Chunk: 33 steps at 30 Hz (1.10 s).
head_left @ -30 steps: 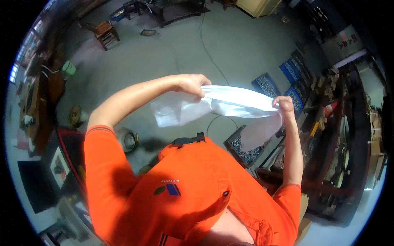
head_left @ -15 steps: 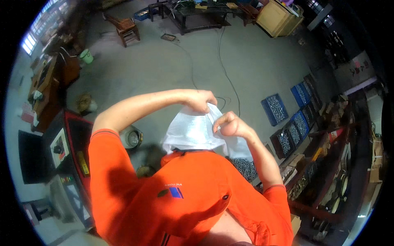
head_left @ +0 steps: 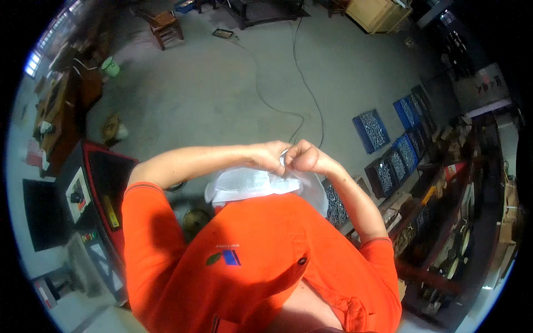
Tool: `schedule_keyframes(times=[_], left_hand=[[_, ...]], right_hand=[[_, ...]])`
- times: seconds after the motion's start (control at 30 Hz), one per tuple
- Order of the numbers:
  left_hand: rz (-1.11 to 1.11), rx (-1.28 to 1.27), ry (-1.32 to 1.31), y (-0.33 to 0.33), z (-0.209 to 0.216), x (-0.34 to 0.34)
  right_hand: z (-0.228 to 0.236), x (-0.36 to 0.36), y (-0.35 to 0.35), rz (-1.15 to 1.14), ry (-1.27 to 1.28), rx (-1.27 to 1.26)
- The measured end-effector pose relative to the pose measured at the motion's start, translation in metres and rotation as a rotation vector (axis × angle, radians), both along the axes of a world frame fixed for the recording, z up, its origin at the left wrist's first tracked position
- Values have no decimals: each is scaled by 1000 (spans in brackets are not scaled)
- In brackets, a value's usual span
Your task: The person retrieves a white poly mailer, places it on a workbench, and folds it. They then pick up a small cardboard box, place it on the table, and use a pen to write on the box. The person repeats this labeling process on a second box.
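Note:
A white, thin, slightly see-through plastic bag hangs in front of my orange shirt. My left hand is closed on its upper edge, fingers curled and partly hidden. Right beside it, my right hand is bent into a fist against the same bunched edge, so the two hands touch or nearly touch. A small twist of white plastic shows between them. The lower part of the bag is hidden behind my shirt.
Blue crates of small shiny metal parts stand on the floor at right, beside a cluttered shelf rack. A red-and-black machine is close on my left. Black cables cross the floor ahead, with a wooden chair farther off.
Both hands have come lower and closer together, and the bag's raised peak has dropped and been gathered between them. My view has tilted slightly downward.

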<state>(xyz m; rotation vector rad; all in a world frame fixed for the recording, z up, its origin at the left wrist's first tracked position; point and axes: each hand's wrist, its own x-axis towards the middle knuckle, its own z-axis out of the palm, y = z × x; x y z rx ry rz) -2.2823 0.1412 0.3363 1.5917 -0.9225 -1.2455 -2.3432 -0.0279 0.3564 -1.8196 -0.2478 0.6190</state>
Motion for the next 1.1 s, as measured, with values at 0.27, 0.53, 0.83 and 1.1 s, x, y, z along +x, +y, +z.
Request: schedule_keyframes(times=[0.27,0.53,0.83,1.1], left_hand=[[-232,154,-336,7,0,6],[-342,108,-154,0,15,7],[-214,290,-358,-22,-12,-22],[-440,185,-661,-9,19,-11]], right_hand=[[-8,-32,-15,139,297,52],[-14,-33,-21,29,317,122],[-11,-32,-3,88,261,-117],[23,-43,13,86,111,-186]])
